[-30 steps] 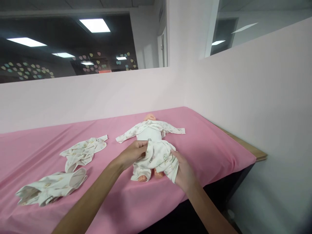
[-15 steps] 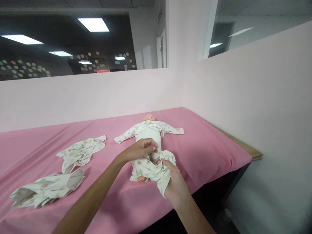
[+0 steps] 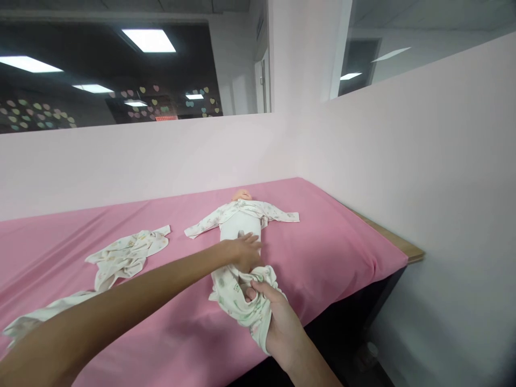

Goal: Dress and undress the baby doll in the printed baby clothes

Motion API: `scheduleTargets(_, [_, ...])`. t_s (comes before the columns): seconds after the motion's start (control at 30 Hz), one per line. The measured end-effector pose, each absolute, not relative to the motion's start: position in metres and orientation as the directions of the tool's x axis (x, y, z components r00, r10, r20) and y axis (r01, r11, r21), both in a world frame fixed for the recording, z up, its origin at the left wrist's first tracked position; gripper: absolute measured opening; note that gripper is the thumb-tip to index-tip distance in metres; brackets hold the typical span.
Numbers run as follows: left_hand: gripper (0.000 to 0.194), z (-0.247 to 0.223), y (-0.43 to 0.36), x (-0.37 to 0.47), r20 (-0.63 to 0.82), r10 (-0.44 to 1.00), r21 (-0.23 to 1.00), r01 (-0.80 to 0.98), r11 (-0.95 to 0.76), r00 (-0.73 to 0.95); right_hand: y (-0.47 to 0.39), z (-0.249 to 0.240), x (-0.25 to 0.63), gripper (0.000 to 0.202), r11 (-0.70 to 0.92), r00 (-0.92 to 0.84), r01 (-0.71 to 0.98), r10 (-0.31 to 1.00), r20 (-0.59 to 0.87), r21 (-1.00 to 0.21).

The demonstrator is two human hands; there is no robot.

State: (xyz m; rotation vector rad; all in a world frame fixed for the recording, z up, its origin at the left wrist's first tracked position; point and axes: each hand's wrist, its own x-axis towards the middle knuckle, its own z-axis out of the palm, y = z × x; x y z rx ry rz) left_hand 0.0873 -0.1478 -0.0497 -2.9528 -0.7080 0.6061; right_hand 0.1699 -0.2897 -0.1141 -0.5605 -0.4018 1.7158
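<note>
A baby doll (image 3: 241,224) lies on its back on the pink-covered table, head toward the wall, in a printed long-sleeved top (image 3: 274,211) bunched over its chest above a white torso. My left hand (image 3: 244,253) reaches across the doll's lower body with fingers stretched out, holding nothing that shows. Closer to me, my right hand (image 3: 276,309) is closed around the gathered fabric of white printed baby pants (image 3: 234,293), thumb on top. The pants bunch about the doll's legs, which are mostly hidden by cloth and hands.
To the left lie a crumpled printed baby garment (image 3: 124,252) and another garment (image 3: 52,309), partly covered by my left forearm. The pink sheet (image 3: 330,247) drapes over the table's front edge. Walls with windows stand behind and at right.
My left hand has let go of the pants' waistband and moved over the doll's lower torso, fingers extended. My right hand has drawn the pants slightly toward me. The doll's foot is now hidden.
</note>
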Motion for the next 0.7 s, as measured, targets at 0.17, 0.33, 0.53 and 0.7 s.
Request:
scheduleTargets(0.17, [0.042, -0.069, -0.151, 0.077, -0.194, 0.317, -0.106, 0.301, -0.948, 0.928, -0.291, -0.118, 0.170, 0.027, -0.218, -0.166, -0.811, 0.976, -0.144, -0.543])
scheduleTargets(0.33, [0.028, -0.052, -0.137, 0.077, -0.093, 0.426, 0.039, 0.431, -0.901, 0.900, -0.293, -0.123, 0.167, 0.018, -0.268, -0.165, -0.870, 0.949, -0.268, -0.413])
scheduleTargets(0.53, [0.032, -0.025, -0.134, 0.075, -0.095, 0.477, 0.288, 0.483, -0.827, 0.874, -0.276, -0.113, 0.201, 0.019, -0.137, -0.043, -0.937, 0.958, -0.284, -0.320])
scheduleTargets(0.7, [0.027, -0.039, -0.137, 0.068, -0.077, 0.419, 0.261, 0.423, -0.867, 0.905, -0.259, -0.109, 0.230, 0.020, -0.117, 0.026, -0.895, 0.949, -0.313, -0.430])
